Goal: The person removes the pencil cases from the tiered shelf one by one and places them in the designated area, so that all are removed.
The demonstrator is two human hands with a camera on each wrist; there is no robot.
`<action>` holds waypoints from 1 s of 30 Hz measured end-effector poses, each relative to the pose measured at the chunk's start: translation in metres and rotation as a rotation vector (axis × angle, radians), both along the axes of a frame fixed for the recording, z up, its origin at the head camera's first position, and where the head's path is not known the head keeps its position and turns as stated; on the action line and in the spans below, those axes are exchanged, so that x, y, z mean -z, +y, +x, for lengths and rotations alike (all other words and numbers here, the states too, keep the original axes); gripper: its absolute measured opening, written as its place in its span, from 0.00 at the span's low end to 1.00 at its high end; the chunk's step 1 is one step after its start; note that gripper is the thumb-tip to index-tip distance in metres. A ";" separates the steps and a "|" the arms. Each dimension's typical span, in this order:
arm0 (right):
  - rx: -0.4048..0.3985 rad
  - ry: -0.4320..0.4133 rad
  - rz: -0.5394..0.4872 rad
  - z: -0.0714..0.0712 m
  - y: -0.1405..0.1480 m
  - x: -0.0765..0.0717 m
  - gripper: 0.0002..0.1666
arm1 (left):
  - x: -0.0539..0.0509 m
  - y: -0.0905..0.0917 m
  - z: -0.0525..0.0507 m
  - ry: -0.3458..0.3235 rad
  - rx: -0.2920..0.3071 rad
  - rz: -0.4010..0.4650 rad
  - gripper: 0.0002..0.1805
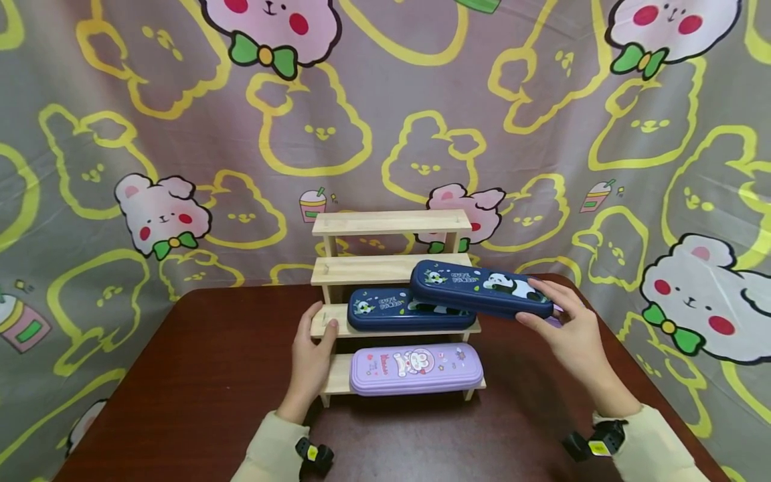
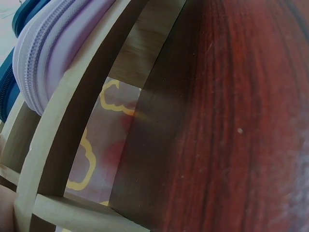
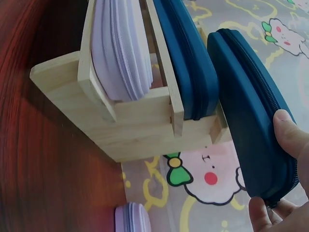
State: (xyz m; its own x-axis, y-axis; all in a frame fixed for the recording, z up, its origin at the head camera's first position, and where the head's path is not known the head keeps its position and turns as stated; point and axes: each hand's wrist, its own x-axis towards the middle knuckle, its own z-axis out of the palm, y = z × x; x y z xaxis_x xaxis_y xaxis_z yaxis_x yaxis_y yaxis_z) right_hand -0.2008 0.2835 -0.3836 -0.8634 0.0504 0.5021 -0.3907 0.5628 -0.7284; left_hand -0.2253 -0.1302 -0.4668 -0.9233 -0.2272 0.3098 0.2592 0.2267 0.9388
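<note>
My right hand [image 1: 569, 331] pinches the right end of a navy panda pencil case [image 1: 476, 288], thumb on the near side. That case is raised and tilted, its left end overlapping a second navy panda pencil case [image 1: 379, 308] on the rack's second step from the bottom. On the lowest step lies a lilac pencil case [image 1: 415, 368] with a cartoon rabbit. My left hand [image 1: 311, 351] grips the left end of the stepped wooden rack [image 1: 391, 222]. The right wrist view shows the held case's zipped side [image 3: 246, 111] beside the rack.
The two upper steps [image 1: 367, 269] of the rack hold nothing on their visible parts. Another lilac case [image 3: 133, 217] lies right of the rack, mostly hidden in the head view. A patterned curtain [image 1: 199, 147] hangs behind the dark red table [image 1: 199, 368].
</note>
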 end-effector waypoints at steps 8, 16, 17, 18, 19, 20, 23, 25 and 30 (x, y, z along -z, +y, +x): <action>0.050 -0.056 -0.017 0.008 0.014 0.003 0.34 | 0.000 0.000 0.000 0.001 -0.005 -0.005 0.28; 0.104 -0.050 -0.020 0.014 0.026 0.007 0.34 | 0.000 0.000 -0.001 0.005 -0.009 -0.012 0.28; 0.111 -0.044 -0.022 0.015 0.028 0.008 0.34 | 0.000 0.000 -0.001 0.005 -0.011 -0.014 0.27; 0.119 -0.038 -0.025 0.016 0.029 0.009 0.34 | 0.000 0.000 -0.001 0.006 -0.011 -0.015 0.27; 0.124 -0.033 -0.029 0.016 0.030 0.010 0.34 | 0.000 0.000 -0.001 0.005 -0.011 -0.015 0.27; 0.128 -0.027 -0.036 0.017 0.032 0.011 0.34 | 0.000 0.000 -0.001 0.005 -0.011 -0.015 0.28; 0.143 -0.015 -0.045 0.019 0.035 0.013 0.33 | 0.001 0.000 -0.001 0.002 -0.009 -0.010 0.28; 0.149 -0.011 -0.048 0.020 0.038 0.014 0.33 | 0.001 0.000 -0.001 0.001 -0.010 -0.009 0.28; 0.166 -0.007 -0.065 0.023 0.046 0.019 0.34 | 0.000 0.000 0.000 -0.002 -0.008 -0.009 0.28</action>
